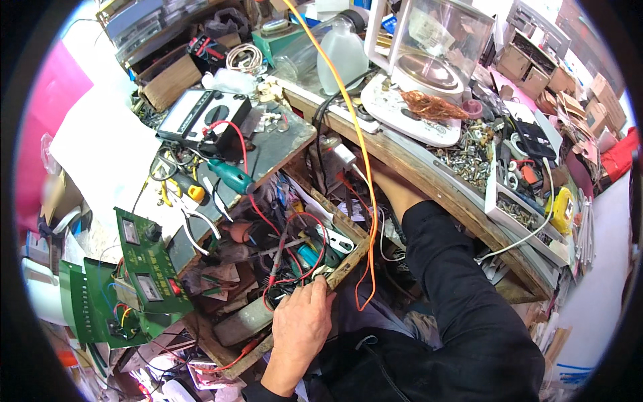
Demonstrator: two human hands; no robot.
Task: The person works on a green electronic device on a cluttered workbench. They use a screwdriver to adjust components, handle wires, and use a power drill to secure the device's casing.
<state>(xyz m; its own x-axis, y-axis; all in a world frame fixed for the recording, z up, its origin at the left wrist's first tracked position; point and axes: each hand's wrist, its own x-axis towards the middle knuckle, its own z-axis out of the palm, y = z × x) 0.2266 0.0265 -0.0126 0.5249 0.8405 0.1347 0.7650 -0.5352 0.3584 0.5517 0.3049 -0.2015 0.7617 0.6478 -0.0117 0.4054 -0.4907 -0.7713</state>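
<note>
My left hand [303, 315] is closed over the front rim of an open wooden drawer [355, 258], its fingertips bent inward. Inside, by those fingers, lie a teal-handled tool [308, 254], a white-and-grey cutter-like tool [335, 239] and red test leads [271, 278]. My right arm [445, 261], in a dark sleeve, reaches beneath the bench's wooden edge. Only the bare wrist [395, 191] shows there; the bench hides the hand and fingers. Close to that wrist are a white plug [343, 156] and a hanging orange cable [365, 167].
An analog multimeter [204, 120], a teal screwdriver [231, 177] and pliers [194, 221] lie on the left bench. Green meter panels [151, 261] stand at lower left. A white scale [415, 117] holds copper wire [432, 106]; screws [469, 157] and a yellow tape measure [561, 209] are farther right.
</note>
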